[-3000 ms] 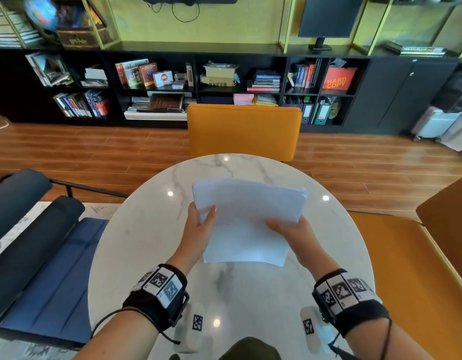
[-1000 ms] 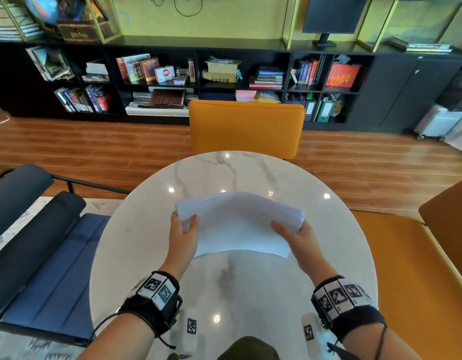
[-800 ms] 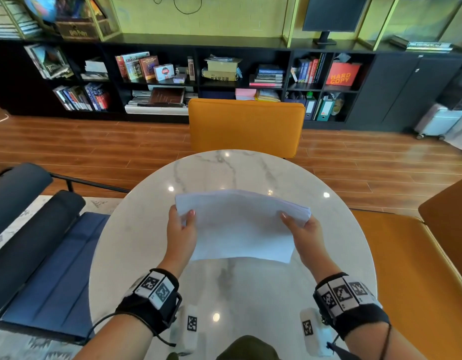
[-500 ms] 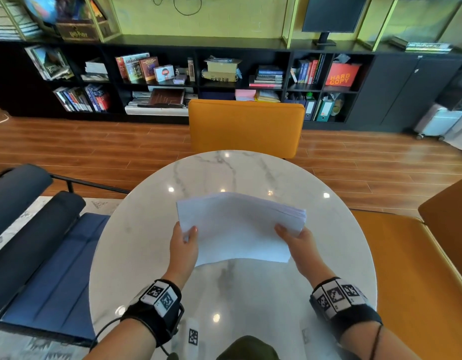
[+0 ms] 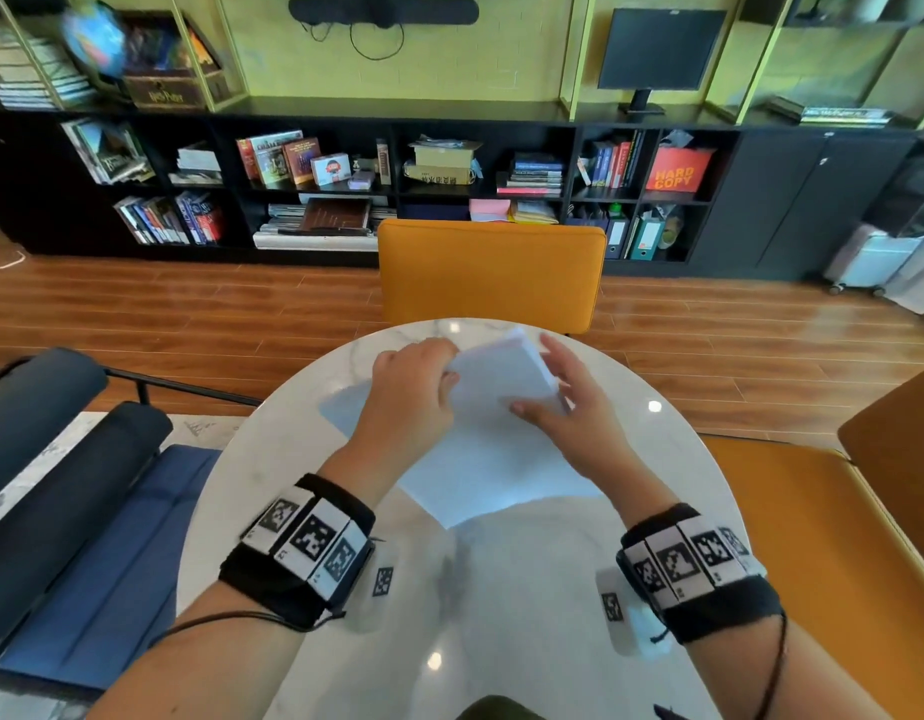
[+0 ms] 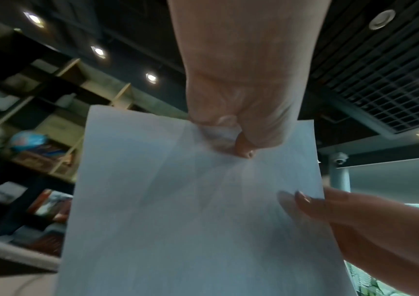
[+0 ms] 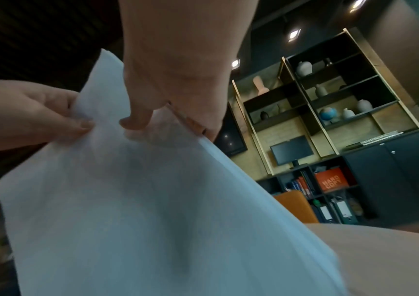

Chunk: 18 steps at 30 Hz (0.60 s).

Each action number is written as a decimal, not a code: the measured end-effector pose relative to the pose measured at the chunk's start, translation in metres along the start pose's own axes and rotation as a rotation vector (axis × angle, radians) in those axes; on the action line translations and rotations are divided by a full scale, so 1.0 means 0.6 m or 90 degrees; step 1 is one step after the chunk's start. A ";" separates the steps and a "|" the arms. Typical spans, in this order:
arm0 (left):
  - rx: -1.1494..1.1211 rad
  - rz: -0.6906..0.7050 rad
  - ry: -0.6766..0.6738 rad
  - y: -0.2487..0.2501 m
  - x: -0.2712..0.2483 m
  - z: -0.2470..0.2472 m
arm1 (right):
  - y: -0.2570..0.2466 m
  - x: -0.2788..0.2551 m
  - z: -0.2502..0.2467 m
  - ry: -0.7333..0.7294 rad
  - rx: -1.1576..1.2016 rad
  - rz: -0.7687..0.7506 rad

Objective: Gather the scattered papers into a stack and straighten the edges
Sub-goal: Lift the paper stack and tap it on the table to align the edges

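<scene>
Head view: round marble table (image 5: 501,615), orange chair (image 5: 491,272), black bookshelves (image 5: 345,174) behind

Looking like an office lounge: black bookshelf (image 5: 345,179) holding books and binders (image 5: 636,236), monitor (image 5: 660,49) sitting on top, orange chairs (image 5: 491,275) surrounding a round marble surface (image 5: 501,589).

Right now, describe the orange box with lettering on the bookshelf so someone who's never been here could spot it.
Start at the long black bookshelf along the far wall, behind the marble table. Under the dark monitor, look in the upper cubby beside the black cabinet doors. The orange box reads HARD COPY; its neighbours are upright books and binders.
</scene>
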<state>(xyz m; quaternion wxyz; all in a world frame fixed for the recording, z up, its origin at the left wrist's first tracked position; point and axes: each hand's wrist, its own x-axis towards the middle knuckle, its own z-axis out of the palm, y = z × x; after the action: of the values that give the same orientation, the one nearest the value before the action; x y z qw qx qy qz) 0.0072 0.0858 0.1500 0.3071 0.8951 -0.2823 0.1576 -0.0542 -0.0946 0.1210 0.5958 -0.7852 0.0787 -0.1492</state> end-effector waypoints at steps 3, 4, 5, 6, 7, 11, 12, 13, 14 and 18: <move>0.034 0.060 0.009 0.015 0.005 -0.004 | -0.027 0.001 0.004 -0.035 0.098 0.024; 0.032 0.068 0.017 0.015 0.005 -0.005 | -0.025 -0.001 0.004 -0.026 0.125 0.034; 0.034 0.074 0.028 0.010 0.003 -0.007 | -0.020 -0.003 0.004 -0.011 0.147 0.046; 0.047 0.074 0.046 -0.002 0.002 -0.006 | -0.011 -0.005 0.005 0.004 0.166 0.057; 0.069 0.060 0.061 -0.016 0.002 -0.006 | -0.002 -0.007 0.004 0.020 0.184 0.069; -0.010 -0.133 0.138 -0.075 -0.004 -0.010 | 0.034 -0.014 -0.008 0.067 0.268 0.107; -0.126 -0.193 0.122 -0.080 -0.007 -0.011 | 0.039 -0.015 -0.012 0.069 0.285 0.111; -0.260 -0.247 0.077 -0.081 -0.011 -0.009 | 0.043 -0.017 -0.013 0.069 0.295 0.115; -0.389 -0.292 0.022 -0.081 -0.016 -0.005 | 0.045 -0.018 -0.013 0.065 0.302 0.115; -0.504 -0.330 0.047 -0.064 -0.032 0.016 | 0.050 -0.020 -0.006 0.062 0.304 0.105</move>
<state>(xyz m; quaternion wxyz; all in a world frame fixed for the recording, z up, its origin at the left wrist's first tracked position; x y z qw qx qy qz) 0.0158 0.1126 0.1164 0.6635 0.7441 -0.0770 -0.0124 -0.0648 -0.1027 0.0912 0.7701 -0.6050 0.1335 -0.1520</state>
